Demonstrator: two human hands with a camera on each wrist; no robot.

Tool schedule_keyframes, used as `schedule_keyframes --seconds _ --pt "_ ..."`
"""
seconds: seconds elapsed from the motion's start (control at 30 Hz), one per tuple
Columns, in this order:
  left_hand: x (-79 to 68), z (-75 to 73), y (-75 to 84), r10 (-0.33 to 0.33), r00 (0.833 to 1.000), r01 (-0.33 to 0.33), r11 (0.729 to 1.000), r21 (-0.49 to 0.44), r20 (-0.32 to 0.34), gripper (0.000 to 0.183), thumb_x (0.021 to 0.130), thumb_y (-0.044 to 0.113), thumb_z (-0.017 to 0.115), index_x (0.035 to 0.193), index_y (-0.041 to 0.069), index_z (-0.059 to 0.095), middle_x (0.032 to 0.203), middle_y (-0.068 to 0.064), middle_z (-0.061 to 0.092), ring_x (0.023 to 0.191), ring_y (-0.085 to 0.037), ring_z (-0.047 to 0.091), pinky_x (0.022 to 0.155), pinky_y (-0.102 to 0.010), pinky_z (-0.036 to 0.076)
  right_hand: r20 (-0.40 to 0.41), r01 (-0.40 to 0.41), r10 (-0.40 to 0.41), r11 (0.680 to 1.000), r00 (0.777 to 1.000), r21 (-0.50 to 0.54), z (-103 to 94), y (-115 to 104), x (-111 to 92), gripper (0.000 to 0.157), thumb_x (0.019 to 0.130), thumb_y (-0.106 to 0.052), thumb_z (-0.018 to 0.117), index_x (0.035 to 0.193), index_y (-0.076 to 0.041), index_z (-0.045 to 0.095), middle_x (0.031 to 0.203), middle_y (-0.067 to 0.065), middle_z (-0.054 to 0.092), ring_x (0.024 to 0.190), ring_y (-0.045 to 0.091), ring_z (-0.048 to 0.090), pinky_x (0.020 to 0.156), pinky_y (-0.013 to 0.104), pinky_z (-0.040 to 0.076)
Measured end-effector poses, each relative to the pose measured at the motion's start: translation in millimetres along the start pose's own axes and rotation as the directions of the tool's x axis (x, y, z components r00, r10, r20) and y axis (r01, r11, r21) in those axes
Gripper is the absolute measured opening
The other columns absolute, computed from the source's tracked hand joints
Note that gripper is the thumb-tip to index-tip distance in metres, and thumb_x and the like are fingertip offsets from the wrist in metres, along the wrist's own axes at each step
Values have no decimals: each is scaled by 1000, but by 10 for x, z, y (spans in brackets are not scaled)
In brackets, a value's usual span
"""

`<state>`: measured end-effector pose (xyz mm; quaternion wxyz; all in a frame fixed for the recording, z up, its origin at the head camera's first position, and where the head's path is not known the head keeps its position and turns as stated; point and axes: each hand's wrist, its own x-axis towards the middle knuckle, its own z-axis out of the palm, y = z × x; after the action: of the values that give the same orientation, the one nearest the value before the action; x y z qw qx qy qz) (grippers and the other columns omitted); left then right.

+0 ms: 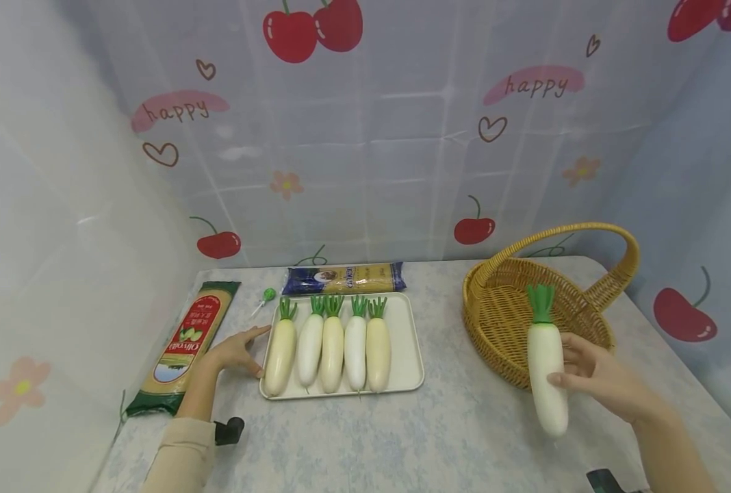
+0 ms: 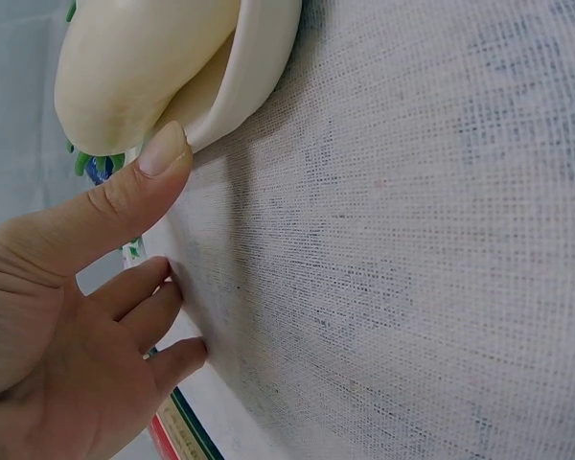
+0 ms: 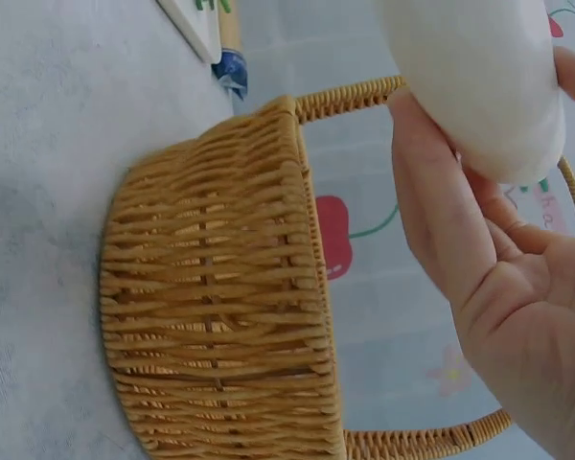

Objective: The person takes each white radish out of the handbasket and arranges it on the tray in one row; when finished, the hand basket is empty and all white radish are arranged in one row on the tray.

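In the head view my right hand (image 1: 606, 376) grips a white radish (image 1: 544, 363) between thumb and fingers. Its green stalks point up, and it overlaps the front of a wicker basket (image 1: 478, 327). The right wrist view shows the radish's rounded lower end held above the tabletop, higher than the basket's rim. My left hand (image 1: 233, 352) is at the left edge of a white tray (image 1: 407, 349), fingers spread and loosely bent. In the left wrist view the thumb tip is right at the tray's rim. Several white and cream radishes (image 1: 333, 352) lie side by side on the tray, stalks away from me.
Behind the tray lies a blue and yellow pasta packet (image 1: 347, 279). Left of my left hand is a red and green packet (image 1: 183, 346). A green lollipop (image 1: 269, 295) lies near the tray's back left corner. The basket's tall arched handle (image 1: 562, 229) stands upright.
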<state>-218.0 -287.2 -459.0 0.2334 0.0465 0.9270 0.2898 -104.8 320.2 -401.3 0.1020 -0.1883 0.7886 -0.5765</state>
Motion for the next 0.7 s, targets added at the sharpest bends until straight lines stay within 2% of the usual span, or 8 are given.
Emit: schedule_keyframes --seconds 0.03,0.13,0.23,0.33,0.5,0.63,0.7 --pt "2 3 -1 -2 1000 2 1000 -1 -1 104 60 19 88 146 4 31 146 -34 24 131 -54 25 102 -65 30 21 26 -27 999 999 23 21 -6 7 52 88 9 53 124 -27 45 107 -10 62 97 8 63 73 31 56" --pt "6 6 -5 -4 1000 4 1000 -2 -4 105 59 19 89 145 4 32 146 -34 24 132 -53 25 102 -65 30 91 64 -72 994 993 89 95 -31 48 52 87 12 52 125 -23 44 110 -6 62 100 11 63 75 34 57" --pt "9 6 -10 1 1000 -1 1000 -5 -5 105 59 19 89 145 4 32 146 -34 24 132 -53 25 102 -64 30 138 37 -55 991 989 130 183 -60 101 50 88 10 53 126 -21 43 113 -3 60 102 11 62 76 35 57" --pt "6 5 -12 8 1000 -8 1000 -6 -4 105 59 20 89 145 4 32 146 -34 25 131 -53 26 102 -65 30 162 33 -55 990 985 139 282 -89 174 46 87 8 55 126 -12 41 114 2 59 103 13 62 77 37 57" --pt "-2 6 -9 7 1000 -7 1000 -19 -1 105 59 19 89 146 3 32 146 -34 25 131 -53 26 102 -64 30 158 59 -76 992 984 111 446 -125 333 48 86 6 59 127 11 34 113 15 57 101 15 63 77 38 56" --pt "-5 1 -7 6 1000 -6 1000 -20 -2 104 59 18 88 145 3 31 146 -34 25 131 -54 25 102 -65 30 147 29 -40 997 988 74 562 -134 480 56 86 1 62 130 15 31 114 26 56 101 16 63 77 36 56" --pt "-6 1 -6 5 1000 -5 1000 -18 -3 104 60 18 88 145 3 31 146 -34 24 131 -54 25 101 -65 30 133 11 -18 999 991 49 618 -134 555 58 86 -2 63 132 14 32 116 30 55 104 21 62 79 35 55"
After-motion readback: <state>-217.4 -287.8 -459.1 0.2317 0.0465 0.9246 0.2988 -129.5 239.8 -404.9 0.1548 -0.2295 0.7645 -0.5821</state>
